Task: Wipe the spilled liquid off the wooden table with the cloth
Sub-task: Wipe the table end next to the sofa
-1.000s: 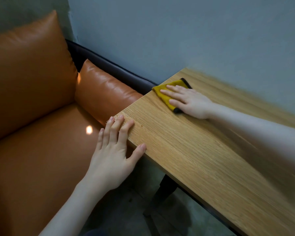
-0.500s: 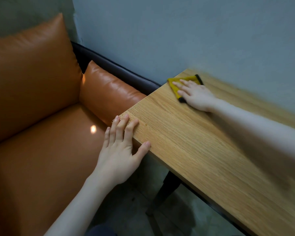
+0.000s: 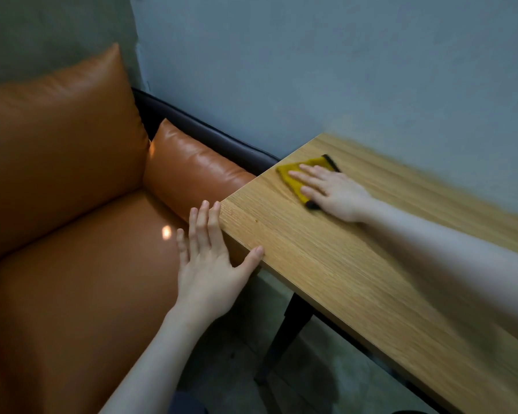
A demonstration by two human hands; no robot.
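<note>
A folded yellow cloth (image 3: 293, 177) with a dark edge lies on the wooden table (image 3: 326, 264), near its left end and toward the wall. My right hand (image 3: 332, 192) lies flat on the cloth with fingers spread, pressing it to the wood and covering most of it. My left hand (image 3: 210, 261) rests at the table's near left corner, its fingers alongside the end edge and its thumb on the front edge. I see no liquid on the wood.
An orange leather sofa (image 3: 72, 264) with a back cushion (image 3: 54, 138) and an arm cushion (image 3: 192, 171) stands against the table's left end. A grey wall (image 3: 341, 70) runs behind the table. A dark table leg (image 3: 284, 336) stands below on the grey floor.
My right hand slid the cloth to the far left corner, then back toward me along the table's left end. My left fingers slipped off the tabletop to its end edge.
</note>
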